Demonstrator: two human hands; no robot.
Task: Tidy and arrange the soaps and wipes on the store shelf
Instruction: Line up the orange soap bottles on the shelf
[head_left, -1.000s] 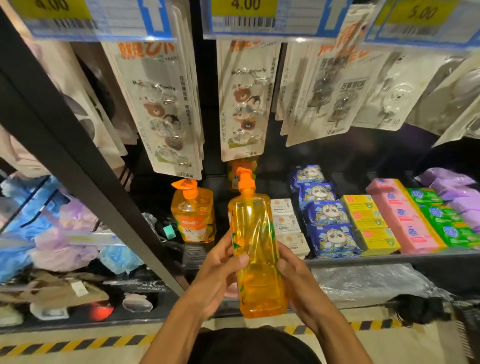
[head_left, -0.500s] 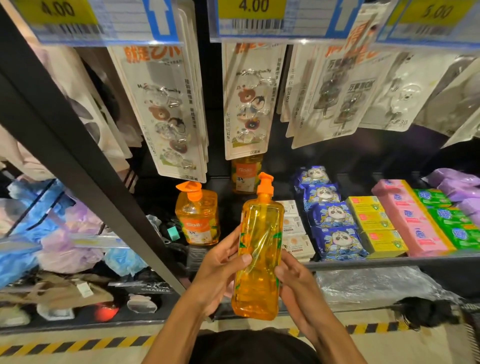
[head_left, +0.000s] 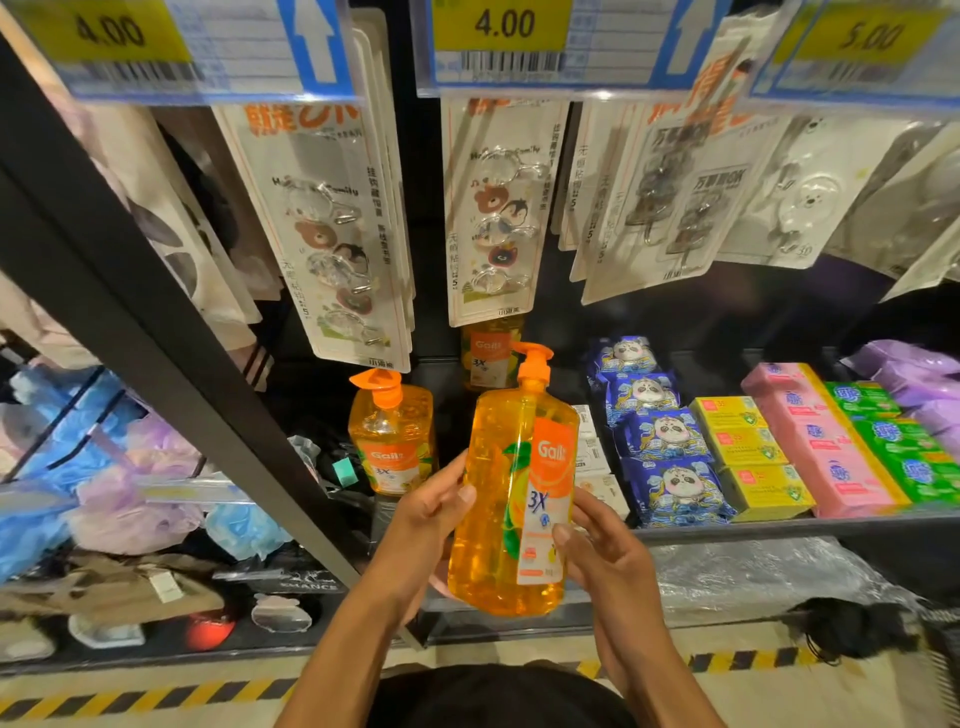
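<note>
An orange soap bottle (head_left: 511, 499) is gripped upright between the left hand (head_left: 423, 525) and right hand (head_left: 605, 545), fingers wrapped around its sides, just before the shelf (head_left: 779, 525), label facing out.

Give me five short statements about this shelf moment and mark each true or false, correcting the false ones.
1. Both hands hold the orange pump bottle. True.
2. The held bottle's label faces the camera. True.
3. The held bottle stands on the shelf. False: it is lifted in front of the shelf, between the left hand and the right hand.
4. The panda packs are green. False: they are blue.
5. Another orange bottle stands on the shelf, left of the held one. True.
</note>
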